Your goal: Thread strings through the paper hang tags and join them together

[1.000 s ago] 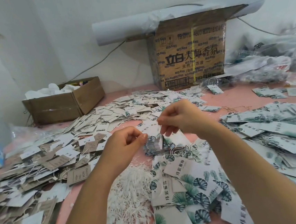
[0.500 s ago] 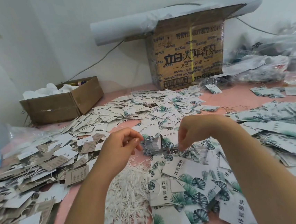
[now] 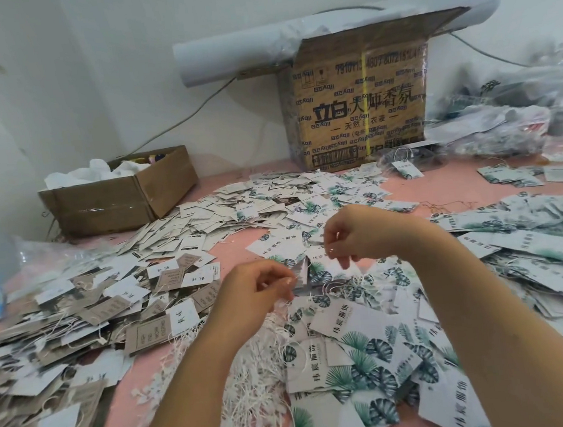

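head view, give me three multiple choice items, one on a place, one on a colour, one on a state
1. Where does the small open box stand?
A. far left, by the wall
B. on top of the big box
C. between the hands

2. What colour is the table?
A. blue
B. pink
C. black

3. What is the left hand doing?
A. lying flat and open on the table
B. pinching a small stack of tags
C. lifting the small box

Answers
1. A: it sits at the back left, left of the big printed box.
2. B: bare patches between the tags are pink.
3. B: its fingertips close on the stack of tags above the strings, while the right hand pinches close beside it.
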Demonstrator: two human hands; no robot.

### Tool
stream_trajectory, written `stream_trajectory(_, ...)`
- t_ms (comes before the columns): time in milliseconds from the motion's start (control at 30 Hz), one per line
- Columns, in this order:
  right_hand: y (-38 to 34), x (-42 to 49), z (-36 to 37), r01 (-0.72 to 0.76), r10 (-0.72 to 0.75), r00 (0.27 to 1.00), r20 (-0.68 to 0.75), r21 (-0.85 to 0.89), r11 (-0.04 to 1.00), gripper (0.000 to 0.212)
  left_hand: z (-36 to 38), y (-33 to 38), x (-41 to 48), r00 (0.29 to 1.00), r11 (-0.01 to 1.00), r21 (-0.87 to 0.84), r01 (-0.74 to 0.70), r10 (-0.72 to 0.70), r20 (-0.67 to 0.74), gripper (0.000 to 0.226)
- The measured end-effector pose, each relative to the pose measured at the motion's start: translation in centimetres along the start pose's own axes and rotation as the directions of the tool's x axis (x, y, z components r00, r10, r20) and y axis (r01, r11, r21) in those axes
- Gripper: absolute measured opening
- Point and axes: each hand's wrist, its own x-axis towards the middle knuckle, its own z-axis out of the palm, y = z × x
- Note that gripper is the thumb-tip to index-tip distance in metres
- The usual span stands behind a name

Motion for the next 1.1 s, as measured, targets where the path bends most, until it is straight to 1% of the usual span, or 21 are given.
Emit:
stream_trajectory(100,1.7,0.2,-0.6,-0.099,0.097,0.995,-0.025,-0.055,0.994,0.024,-0.7,-0.2,0.1,1.000,1.000,0.009,0.012,-0.012,-0.011,0.016)
stream_trajectory(200,2.7,0.1,-0.9,-0.189,0.189,0.982,-0.009,-0.100,0.977,0.025,-0.7,-0.4,0.1,0.999,0.999,0.033,0.006,-0.005,-0.032,0.020)
stream_trajectory(233,2.8,0.1,-1.0,-0.206,0.208,0.978,0.007,-0.127,0.970,0.024,-0.7,-0.4,0.2,0.999,0.999,0.049,0.001,0.001,-0.042,0.021)
stream_trajectory(300,2.7,-0.1,-0.9,-0.200,0.213,0.976,0.053,-0.188,0.962,0.010,-0.4,-0.3,0.3,0.999,0.997,0.072,-0.013,0.015,-0.040,0.022)
stream_trajectory(333,2.4,-0.1,-0.8,-0.177,0.196,0.977,0.081,-0.197,0.964,0.009,-0.2,-0.3,0.3,0.999,0.997,0.072,-0.019,0.022,-0.033,0.021)
stream_trajectory(400,1.5,0.0,-0.4,-0.107,0.131,0.979,0.157,-0.151,0.983,0.036,0.3,-0.2,0.2,0.999,0.999,0.044,-0.027,0.028,-0.025,0.020)
stream_trajectory(467,0.3,0.3,0.5,-0.018,0.026,0.972,0.232,-0.037,0.999,0.056,0.7,-0.1,0.2,0.998,0.999,-0.002,-0.033,0.033,-0.046,0.021)
stream_trajectory(500,-0.2,0.5,1.0,0.027,-0.032,0.964,0.265,0.024,0.999,0.057,0.9,-0.1,0.2,0.997,0.999,-0.029,-0.037,0.035,-0.070,0.022)
stream_trajectory(567,-1.0,0.9,2.2,0.102,-0.143,0.947,0.287,0.152,0.983,0.043,1.1,-0.1,0.4,0.992,0.995,-0.089,-0.047,0.035,-0.125,0.022)
stream_trajectory(633,-1.3,1.4,3.2,0.107,-0.167,0.957,0.237,0.245,0.963,0.028,1.2,-0.1,0.5,0.983,0.988,-0.141,-0.056,0.030,-0.179,0.017)
stream_trajectory(667,-1.5,1.6,3.6,0.104,-0.157,0.970,0.188,0.262,0.959,0.027,1.2,-0.2,0.5,0.979,0.986,-0.158,-0.057,0.024,-0.205,0.015)
stream_trajectory(700,-1.6,1.9,4.0,0.114,-0.144,0.983,0.114,0.234,0.966,0.029,1.2,-0.3,0.5,0.974,0.985,-0.167,-0.054,0.015,-0.228,0.013)
stream_trajectory(733,-1.6,2.1,4.4,0.129,-0.136,0.990,0.029,0.158,0.979,0.035,1.2,-0.4,0.4,0.969,0.984,-0.171,-0.046,0.003,-0.246,0.011)
stream_trajectory(767,-1.5,2.4,4.8,0.136,-0.134,0.990,-0.047,0.041,0.990,0.043,1.1,-0.6,0.4,0.966,0.984,-0.176,-0.034,-0.013,-0.257,0.008)
stream_trajectory(833,-1.0,2.6,5.6,0.092,-0.122,0.983,-0.135,-0.215,0.972,0.054,1.0,-0.9,0.4,0.965,0.984,-0.176,0.006,-0.052,-0.259,0.004)
stream_trajectory(900,-0.5,2.9,6.5,0.040,-0.110,0.979,-0.170,-0.369,0.928,0.047,1.0,-1.1,0.4,0.967,0.985,-0.162,0.057,-0.095,-0.235,0.003)
stream_trajectory(933,-0.4,3.0,6.8,0.023,-0.109,0.977,-0.185,-0.414,0.910,0.039,1.0,-1.1,0.4,0.968,0.983,-0.166,0.080,-0.116,-0.222,0.002)
stream_trajectory(1000,-0.5,3.2,6.9,-0.004,-0.110,0.968,-0.226,-0.450,0.893,0.028,1.0,-1.1,0.4,0.969,0.977,-0.185,0.108,-0.144,-0.199,0.002)
stream_trajectory(1067,-0.8,3.2,6.6,0.001,-0.139,0.953,-0.271,-0.455,0.891,0.026,1.0,-1.0,0.3,0.971,0.973,-0.195,0.122,-0.158,-0.181,0.003)
stream_trajectory(1100,-0.9,3.1,6.4,0.026,-0.172,0.943,-0.283,-0.456,0.890,0.026,1.1,-0.9,0.3,0.971,0.972,-0.200,0.126,-0.162,-0.174,0.006)
